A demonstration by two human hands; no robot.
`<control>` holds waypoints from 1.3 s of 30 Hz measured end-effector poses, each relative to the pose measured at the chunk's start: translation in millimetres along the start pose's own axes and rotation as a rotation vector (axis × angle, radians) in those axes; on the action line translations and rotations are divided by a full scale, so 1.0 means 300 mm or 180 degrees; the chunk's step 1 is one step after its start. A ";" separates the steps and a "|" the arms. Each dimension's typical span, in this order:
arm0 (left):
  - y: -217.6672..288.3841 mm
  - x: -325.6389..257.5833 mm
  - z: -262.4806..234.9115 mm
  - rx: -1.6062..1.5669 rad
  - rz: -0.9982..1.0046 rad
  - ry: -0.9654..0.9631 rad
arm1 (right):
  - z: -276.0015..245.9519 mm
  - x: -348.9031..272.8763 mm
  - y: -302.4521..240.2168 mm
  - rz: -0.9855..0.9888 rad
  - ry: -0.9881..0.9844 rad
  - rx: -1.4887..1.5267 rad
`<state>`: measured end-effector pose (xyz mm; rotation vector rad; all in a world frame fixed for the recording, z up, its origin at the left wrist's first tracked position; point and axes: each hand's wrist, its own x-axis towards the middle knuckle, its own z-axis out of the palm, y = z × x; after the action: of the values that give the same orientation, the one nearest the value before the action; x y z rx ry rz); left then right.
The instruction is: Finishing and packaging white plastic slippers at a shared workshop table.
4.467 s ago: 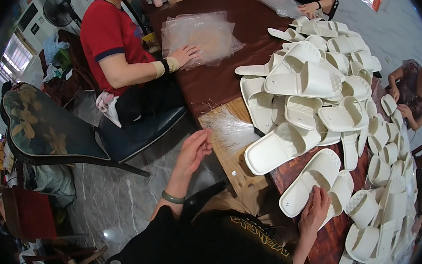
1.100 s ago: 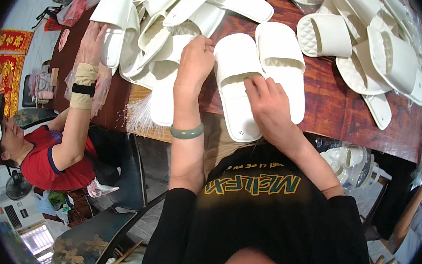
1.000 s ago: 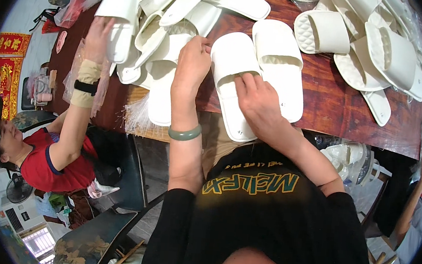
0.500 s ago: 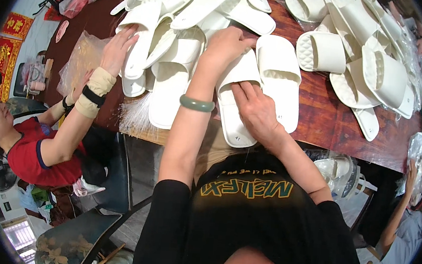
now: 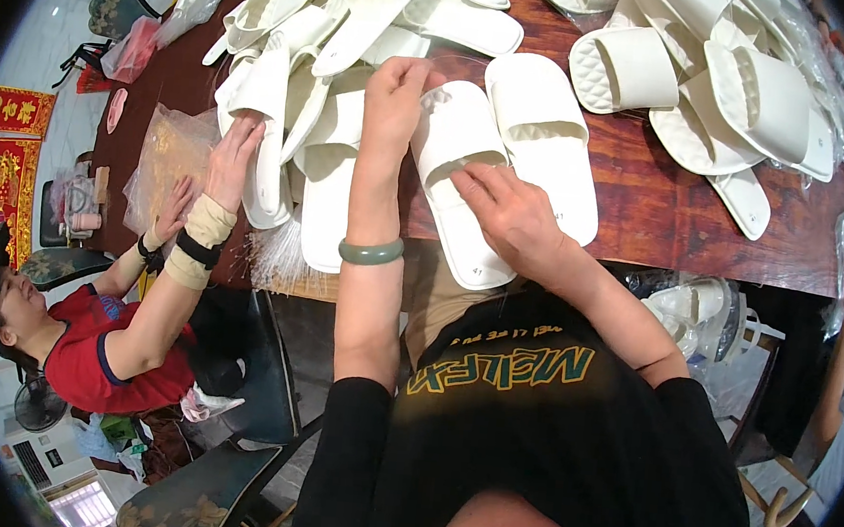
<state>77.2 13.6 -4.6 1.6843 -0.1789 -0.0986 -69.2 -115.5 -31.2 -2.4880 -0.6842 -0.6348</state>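
A pair of white slippers lies side by side on the counter (image 5: 638, 207), toes pointing away from the person: the left slipper (image 5: 451, 131), leaning a little to the left, and the right slipper (image 5: 548, 174), close beside it. The left hand (image 5: 396, 96), a green bangle (image 5: 371, 252) on its wrist, is just beside the left slipper's toe with its fingers curled in together; whether they pinch anything cannot be told. The right hand (image 5: 519, 215) is at the back edge of the left slipper's strap, fingers bent; its thumb is hidden, so a grip cannot be told. Clear strands (image 5: 287, 255) fan out at the counter's near edge, left of the left forearm. Farther left, a co-worker's hand (image 5: 233, 162) touches another slipper (image 5: 265, 89), near some clear bags (image 5: 173, 146).
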 end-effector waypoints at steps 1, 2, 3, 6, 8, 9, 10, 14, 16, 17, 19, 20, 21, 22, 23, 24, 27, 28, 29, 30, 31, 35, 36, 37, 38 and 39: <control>0.011 -0.008 -0.013 -0.0071 -0.0054 -0.0035 | -0.006 -0.004 -0.003 0.0002 -0.0003 0.0005; 0.019 -0.015 -0.022 -0.0071 -0.0063 -0.0035 | -0.017 -0.008 -0.008 0.0068 0.0023 0.0133; 0.024 -0.023 -0.029 -0.0218 0.0033 -0.0081 | -0.028 -0.012 -0.014 0.0141 0.0041 0.0262; 0.066 -0.033 -0.056 -0.0112 0.0406 0.0096 | -0.058 -0.017 -0.028 0.0289 0.0053 0.0580; 0.066 -0.016 -0.072 -0.0096 0.0632 0.0170 | -0.067 -0.038 -0.003 0.0138 0.0283 0.0845; 0.079 -0.016 -0.050 -0.0348 0.0453 0.0062 | -0.076 -0.056 0.015 -0.0019 0.0554 0.1074; 0.091 -0.021 -0.044 -0.0546 0.0417 -0.0088 | -0.088 -0.066 0.010 0.0036 0.0535 0.1074; 0.110 -0.012 -0.001 -0.0709 0.0269 -0.0500 | -0.182 -0.059 -0.021 0.1149 0.0692 0.2131; 0.107 0.004 0.034 -0.0311 0.0339 -0.0734 | -0.207 -0.072 -0.013 0.2161 0.0964 0.3717; 0.093 0.023 0.058 -0.0324 0.0332 -0.0806 | -0.215 -0.071 -0.012 0.2187 0.1192 0.3837; 0.080 0.033 0.113 -0.0259 0.0252 -0.0942 | -0.237 -0.091 0.001 0.2420 0.1449 0.3937; 0.072 0.034 0.137 -0.0180 0.0165 -0.1049 | -0.251 -0.103 0.007 0.2645 0.1687 0.4058; 0.073 0.023 0.158 -0.0156 -0.0033 -0.1127 | -0.276 -0.111 0.005 0.2861 0.1535 0.3861; 0.061 0.028 0.170 -0.0159 -0.0033 -0.1140 | -0.286 -0.133 0.021 0.2866 0.1547 0.3853; 0.037 0.038 0.181 0.0042 -0.0027 -0.1137 | -0.291 -0.158 0.042 0.2955 0.0983 0.3723; 0.031 0.043 0.191 0.0229 -0.0002 -0.1146 | -0.294 -0.170 0.049 0.3025 0.0437 0.3557; 0.018 0.061 0.176 0.0349 -0.0030 -0.1078 | -0.277 -0.159 0.034 0.3360 -0.0126 0.3278; 0.015 0.064 0.181 0.0509 -0.0048 -0.1007 | -0.273 -0.154 0.033 0.3472 -0.0432 0.3168; 0.009 0.060 0.187 0.0403 -0.0059 -0.0968 | -0.278 -0.145 0.036 0.3458 -0.0536 0.3176; -0.010 0.069 0.170 0.0414 -0.0044 -0.0954 | -0.278 -0.130 0.037 0.3434 -0.0534 0.3184; -0.032 0.082 0.165 0.0687 0.0013 -0.1039 | -0.283 -0.121 0.042 0.3477 -0.0686 0.3264; -0.045 0.091 0.181 0.1194 0.0077 -0.1131 | -0.293 -0.104 0.062 0.3581 -0.0974 0.3462; -0.040 0.085 0.183 0.1245 0.0043 -0.1129 | -0.289 -0.102 0.070 0.3581 -0.0955 0.3438; -0.026 0.079 0.185 0.1349 0.0034 -0.1135 | -0.285 -0.099 0.081 0.3615 -0.1102 0.3492; -0.027 0.075 0.188 0.1329 0.0060 -0.1141 | -0.285 -0.093 0.093 0.3647 -0.1250 0.3543; -0.030 0.069 0.188 0.1225 0.0061 -0.1132 | -0.285 -0.078 0.104 0.3638 -0.1240 0.3512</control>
<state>88.5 -44.2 -19.6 2.0380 -0.5066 -0.3695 -95.3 -194.5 12.6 -1.5034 0.3062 0.5481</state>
